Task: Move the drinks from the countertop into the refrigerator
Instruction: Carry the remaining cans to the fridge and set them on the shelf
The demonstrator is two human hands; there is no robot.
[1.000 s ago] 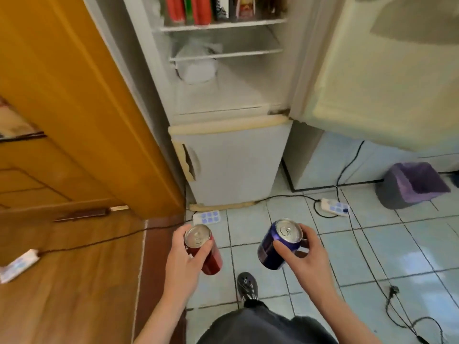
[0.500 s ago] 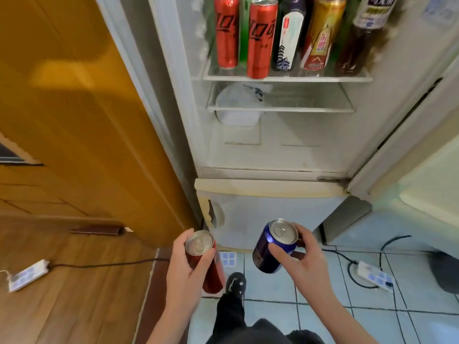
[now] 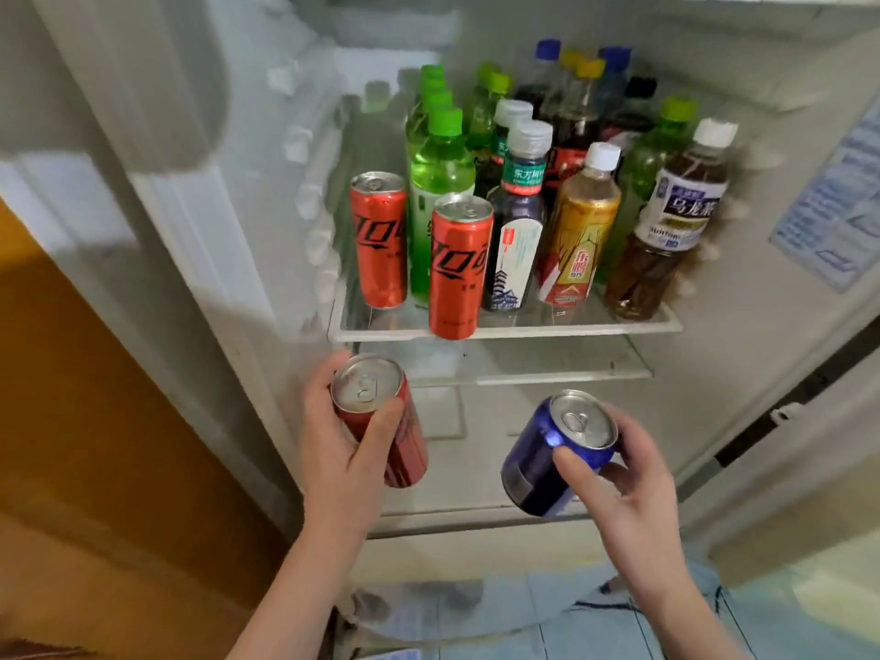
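Red is the can [image 3: 365, 384] that my left hand [image 3: 333, 450] holds, with fingers and thumb curled round its side just under the lid; it stands almost upright in the air, in front of the open fridge [image 3: 762, 231] and a little below the upper shelf [image 3: 524, 332]. My right hand [image 3: 633, 483] grips a blue can [image 3: 531, 462], thumb on the near side and fingers behind, and this can is tilted. It is lower than the red one and apart from it. Neither can touches a shelf. On the upper shelf two tall red cans [image 3: 459, 266] stand at the front left, one at the very edge. Beside them, in the front row, are a dark bottle [image 3: 516, 221], a gold bottle [image 3: 578, 231] and a tea bottle [image 3: 666, 231], with green bottles [image 3: 440, 169] and others behind. A second shelf [image 3: 547, 376] lies just beneath. An orange door [image 3: 71, 397] is at my left.
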